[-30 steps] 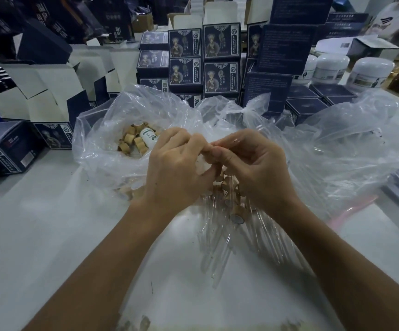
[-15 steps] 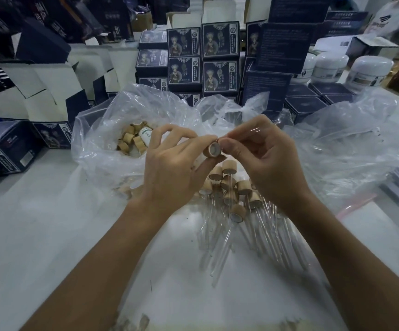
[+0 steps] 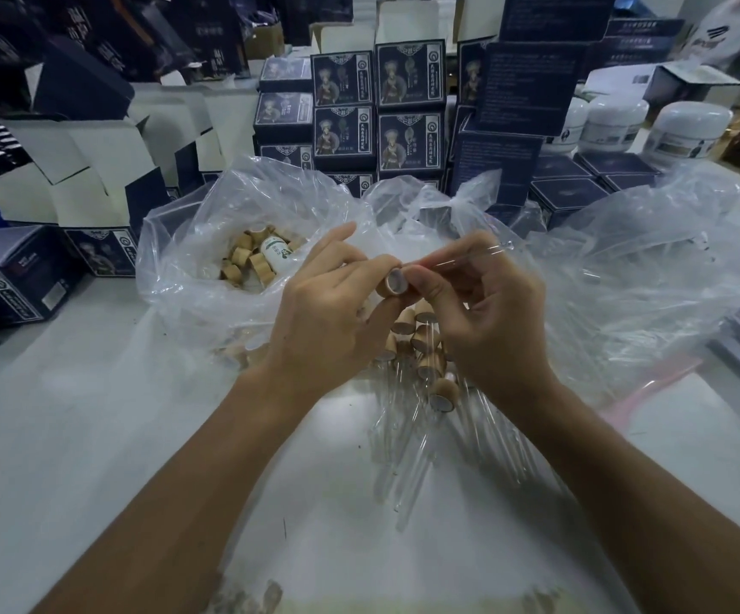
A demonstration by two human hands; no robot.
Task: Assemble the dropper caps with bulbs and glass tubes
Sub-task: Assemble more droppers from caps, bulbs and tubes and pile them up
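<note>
Dim, bluish light falls from above, leaving soft glare on the crumpled clear plastic bags (image 3: 625, 277) and pale white bench (image 3: 71, 414), while wide-angle distortion bends the dark, slightly blurred edges.

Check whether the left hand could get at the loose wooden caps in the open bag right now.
Probably not yet: the left hand is pinching a cap. The bag is open above the loose caps, so nothing blocks the way.
</note>
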